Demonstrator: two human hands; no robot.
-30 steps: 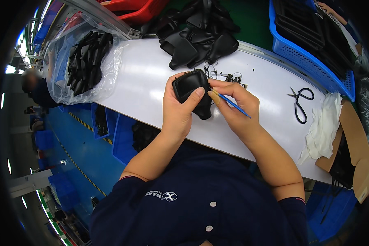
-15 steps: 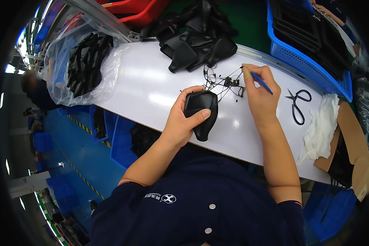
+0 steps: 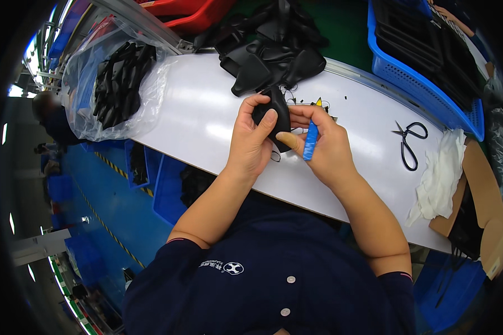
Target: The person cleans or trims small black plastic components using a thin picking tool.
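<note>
A black moulded part (image 3: 275, 114), smooth and hollow-looking, stands tilted in front of me over the white table. My left hand (image 3: 252, 134) is closed round its left side, thumb across its face. At its other side is my right hand (image 3: 325, 144), fingertips against the part. Tucked in that hand is a slim tool with a blue handle (image 3: 311, 142); its working end is hidden. A small yellow piece (image 3: 319, 103) shows just past the knuckles; I cannot tell whether it belongs to the tool. Thin black cords and bits lie behind the hands, mostly covered.
More black parts (image 3: 262, 64) are heaped at the table's far edge. A clear bag of black pieces (image 3: 123, 89) sits left. Black scissors (image 3: 408, 146), a white cloth (image 3: 439, 176) and a cardboard box (image 3: 489, 223) lie right. A blue basket (image 3: 408, 84) stands far right.
My right hand has come left from the cords to the black part, keeping the blue-handled tool. My left hand has turned the part and shifted it slightly away from me.
</note>
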